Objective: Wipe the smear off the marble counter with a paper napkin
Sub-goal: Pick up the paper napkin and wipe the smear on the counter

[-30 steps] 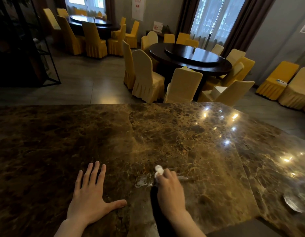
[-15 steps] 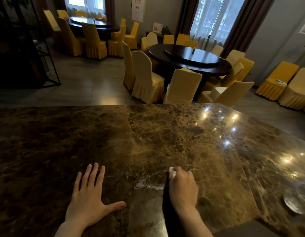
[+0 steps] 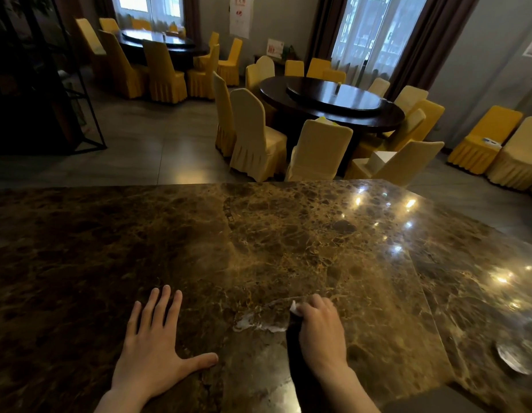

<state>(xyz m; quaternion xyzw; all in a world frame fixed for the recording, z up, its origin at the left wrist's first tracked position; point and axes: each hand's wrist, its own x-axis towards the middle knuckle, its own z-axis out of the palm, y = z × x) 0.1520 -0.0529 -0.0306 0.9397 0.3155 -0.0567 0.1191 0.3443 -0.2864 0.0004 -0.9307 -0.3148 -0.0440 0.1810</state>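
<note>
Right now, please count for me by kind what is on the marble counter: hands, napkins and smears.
Hands: 2, the left hand lying flat and open, the right hand closed on the napkin.
Paper napkins: 1, bunched at the fingertips.
Smears: 1, the whitish smear just left of the napkin.
Total: 4

From my feed, all I get of the person is two hands and forearms entering at the bottom edge, and both arms are bare as far down as the frame shows them, with no sleeve or cuff in sight. The left hand (image 3: 153,350) has long, slim fingers and short nails, and I see no ring, watch or band on it. The right hand (image 3: 321,332) looks equally unadorned at the knuckles and wrist, though its near side sits in shadow, so I can't fully vouch for that.
</note>
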